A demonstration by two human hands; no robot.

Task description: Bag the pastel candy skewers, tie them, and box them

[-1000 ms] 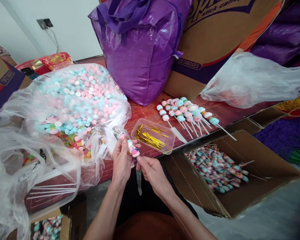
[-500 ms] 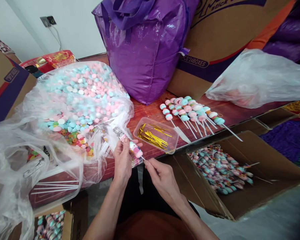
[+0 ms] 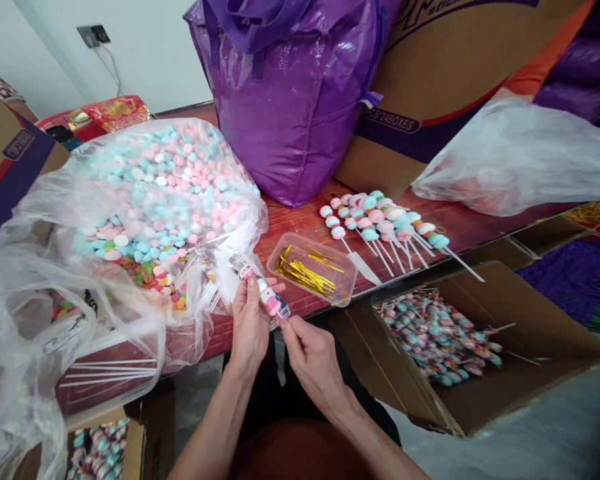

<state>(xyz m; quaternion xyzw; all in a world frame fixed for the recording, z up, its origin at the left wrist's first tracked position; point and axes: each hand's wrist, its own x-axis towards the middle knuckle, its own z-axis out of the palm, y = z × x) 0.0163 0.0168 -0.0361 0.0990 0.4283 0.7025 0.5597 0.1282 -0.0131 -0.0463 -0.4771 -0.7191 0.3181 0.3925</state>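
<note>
A marshmallow skewer (image 3: 270,296) sits inside a printed clear wrapper (image 3: 241,267) at the table's front edge. My left hand (image 3: 251,312) is closed around the wrapped skewer, thumb on top. My right hand (image 3: 307,347) pinches at its lower end, where the stick comes out; the fingers hide most of the stick. Just right of the hands lies a clear plastic tub (image 3: 347,283) with gold twist ties (image 3: 305,272). Beyond it, several unwrapped marshmallow skewers (image 3: 375,217) lie in a row, near a white flat-bladed tool (image 3: 365,268).
A large clear bag of pink and blue marshmallows (image 3: 165,180) fills the table's left. White sticks (image 3: 110,373) lie in front. A purple bag (image 3: 290,120) stands behind. An open carton (image 3: 480,387) of wrapped skewers is below right, another carton (image 3: 135,440) below left.
My right hand first moved down and right, baring a length of stick, then came back up toward the left hand. The skewer now lies further inside the wrapper, whose printed end shows below it.
</note>
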